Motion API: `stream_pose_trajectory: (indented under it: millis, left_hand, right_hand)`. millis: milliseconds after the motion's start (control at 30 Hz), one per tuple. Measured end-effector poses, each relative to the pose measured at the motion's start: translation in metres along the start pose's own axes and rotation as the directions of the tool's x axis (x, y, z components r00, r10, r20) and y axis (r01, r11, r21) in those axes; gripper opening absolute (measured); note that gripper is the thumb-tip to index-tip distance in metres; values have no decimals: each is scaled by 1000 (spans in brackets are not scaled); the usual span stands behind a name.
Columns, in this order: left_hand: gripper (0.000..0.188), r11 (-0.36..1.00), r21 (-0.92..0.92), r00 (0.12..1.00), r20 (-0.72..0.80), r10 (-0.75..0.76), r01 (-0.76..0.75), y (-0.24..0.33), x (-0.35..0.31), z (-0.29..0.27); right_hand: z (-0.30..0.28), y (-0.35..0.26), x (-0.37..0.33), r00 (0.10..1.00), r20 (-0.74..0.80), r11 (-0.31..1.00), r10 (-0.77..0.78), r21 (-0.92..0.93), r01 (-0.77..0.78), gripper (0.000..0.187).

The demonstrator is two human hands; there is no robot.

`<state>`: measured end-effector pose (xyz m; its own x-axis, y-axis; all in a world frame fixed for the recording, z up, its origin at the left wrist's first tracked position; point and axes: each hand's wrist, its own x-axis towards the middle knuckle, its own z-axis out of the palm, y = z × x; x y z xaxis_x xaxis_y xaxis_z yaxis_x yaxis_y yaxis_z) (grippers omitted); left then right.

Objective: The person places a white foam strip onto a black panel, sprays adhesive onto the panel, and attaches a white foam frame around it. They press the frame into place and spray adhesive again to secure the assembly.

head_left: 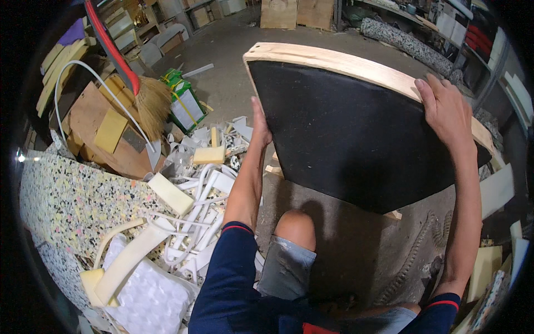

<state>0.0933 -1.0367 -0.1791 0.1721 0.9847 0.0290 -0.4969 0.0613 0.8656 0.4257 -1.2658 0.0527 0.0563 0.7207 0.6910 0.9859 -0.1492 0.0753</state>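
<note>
A wooden frame with black fabric [345, 128] stretched over its near side stands tilted up before me. Its upper rail is pale, curved bare wood. Against the frame's left edge is my left hand [261, 123], thumb pointing up and the other fingers hidden behind the edge. My right hand [446, 108] grips the upper rail near its right end, with the thumb on the near side. Small wooden feet show under the frame, near the floor.
White and cream foam offcuts [208, 195] lie heaped on the floor at left, beside a speckled foam block [94, 206]. A straw broom [151, 106] and a green box [186, 106] are behind them. A coiled spring strip [409, 261] lies at lower right; a foam roll [406, 44] lies far back.
</note>
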Motion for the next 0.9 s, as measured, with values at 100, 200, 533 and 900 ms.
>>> stream_pose_trajectory:
  millis: [100,200,533,900]
  left_hand:
    - [90,1000,-27,1000,13,5,-4,-5,-11,5]
    - [87,996,-73,998,13,59,-58,-3,-19,10]
    - [74,966,-252,990,-140,22,-57,-12,-70,22]
    - [82,986,40,986,-17,164,-163,-50,-145,150]
  right_hand:
    - [-7,-6,-13,999,-2,995,51,-90,-51,54]
    - [-10,-9,-20,996,-79,999,27,-27,-29,56]
    - [-36,27,-9,998,-64,999,8,34,-6,63]
    - [-44,143,-23,956,-52,951,290,124,-282,59]
